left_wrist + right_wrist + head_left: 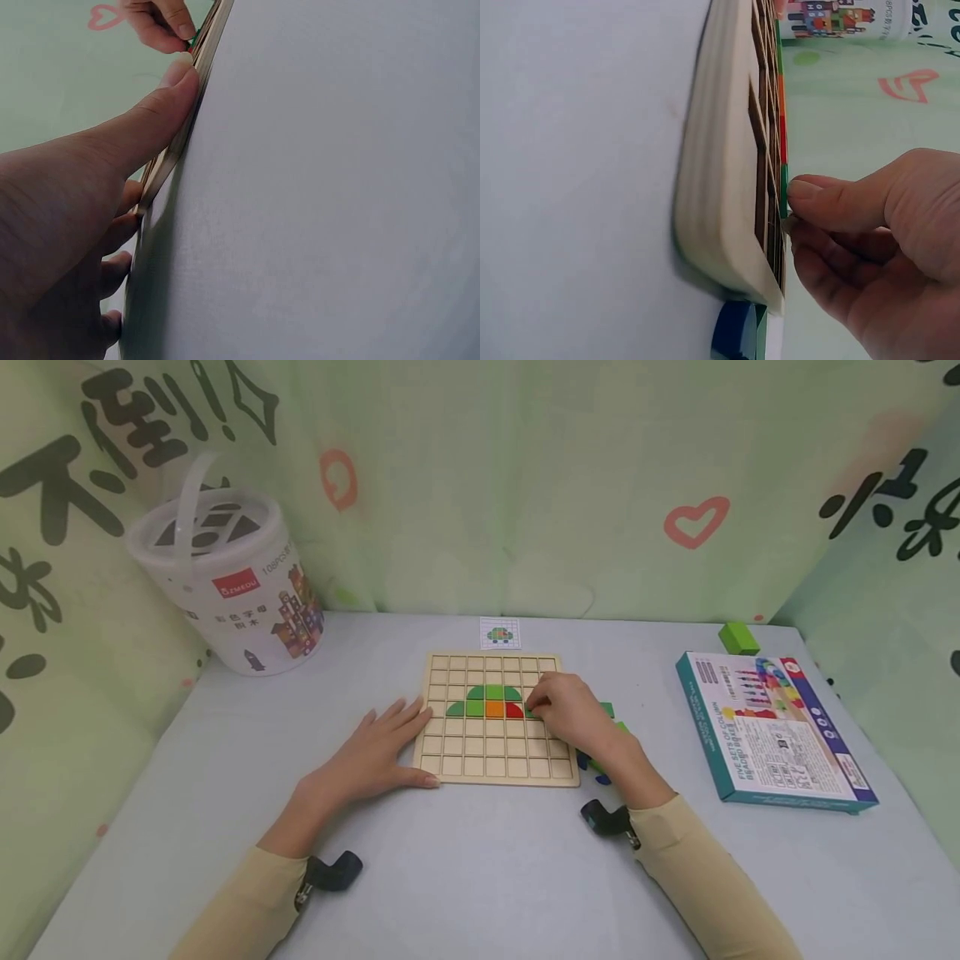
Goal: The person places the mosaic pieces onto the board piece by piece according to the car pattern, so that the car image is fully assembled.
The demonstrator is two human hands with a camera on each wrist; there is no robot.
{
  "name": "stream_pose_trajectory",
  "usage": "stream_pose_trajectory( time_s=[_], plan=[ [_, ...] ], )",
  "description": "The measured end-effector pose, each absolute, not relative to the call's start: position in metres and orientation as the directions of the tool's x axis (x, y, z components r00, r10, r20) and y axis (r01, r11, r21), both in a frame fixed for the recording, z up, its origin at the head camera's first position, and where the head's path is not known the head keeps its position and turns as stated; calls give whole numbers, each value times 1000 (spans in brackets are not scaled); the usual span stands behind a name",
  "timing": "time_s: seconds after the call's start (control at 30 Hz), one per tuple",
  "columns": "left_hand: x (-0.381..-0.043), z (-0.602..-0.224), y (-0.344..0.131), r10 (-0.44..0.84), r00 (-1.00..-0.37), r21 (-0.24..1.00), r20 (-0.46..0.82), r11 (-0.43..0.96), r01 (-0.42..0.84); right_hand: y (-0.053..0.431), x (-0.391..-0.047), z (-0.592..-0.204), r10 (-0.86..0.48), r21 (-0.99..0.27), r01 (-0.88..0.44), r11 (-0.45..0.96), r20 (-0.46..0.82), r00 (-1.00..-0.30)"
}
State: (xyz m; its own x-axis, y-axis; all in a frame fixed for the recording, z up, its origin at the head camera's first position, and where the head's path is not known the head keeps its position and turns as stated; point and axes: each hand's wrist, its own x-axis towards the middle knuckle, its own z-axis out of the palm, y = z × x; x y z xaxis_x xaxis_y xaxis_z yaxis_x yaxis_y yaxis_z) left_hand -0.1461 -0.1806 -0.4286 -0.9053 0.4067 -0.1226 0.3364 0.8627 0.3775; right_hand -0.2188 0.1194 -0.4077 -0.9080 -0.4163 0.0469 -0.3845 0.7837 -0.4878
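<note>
Grid board (496,747): seen as pale wood, smooth, matt | coloured tiles (495,708): finished in even, smooth colour | desk (480,877): covered in matt white, cloth-like material | backdrop (510,527): formed of creased, printed cloth | bucket (217,618): made of cloudy, smooth plastic | box (795,760): faced in smooth printed card | sleeves (697,868): made of matt fabric

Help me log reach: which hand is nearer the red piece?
Right. The right hand is just right of the red piece; the left hand is farther left, touching the board.
</note>
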Motion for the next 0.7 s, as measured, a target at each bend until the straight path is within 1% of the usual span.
stream_pose_trajectory(
  time_s=[0.23,0.33,0.4,0.57,0.7],
  plan=[
    [-146,-429,-181,407,-906,384,-119,860,336,123,-218,-407,-438,-499,-400,769,45,-898],
    [-146,-430,-181,407,-905,385,-123,860,335,130,-219,-402,-440,-499,-386,776,10,-898],
    [-146,-432,-181,407,-904,385,-128,861,333,138,-221,-398,-413,-488,-354,798,-15,-910],
    [-147,-433,-181,408,-904,385,-131,861,333,165,-224,-387,-261,-409,-198,891,-105,-960],
    [-147,-431,-182,411,-903,391,-123,856,337,186,-225,-385,-208,-354,-132,926,-184,-961]
  ],
)
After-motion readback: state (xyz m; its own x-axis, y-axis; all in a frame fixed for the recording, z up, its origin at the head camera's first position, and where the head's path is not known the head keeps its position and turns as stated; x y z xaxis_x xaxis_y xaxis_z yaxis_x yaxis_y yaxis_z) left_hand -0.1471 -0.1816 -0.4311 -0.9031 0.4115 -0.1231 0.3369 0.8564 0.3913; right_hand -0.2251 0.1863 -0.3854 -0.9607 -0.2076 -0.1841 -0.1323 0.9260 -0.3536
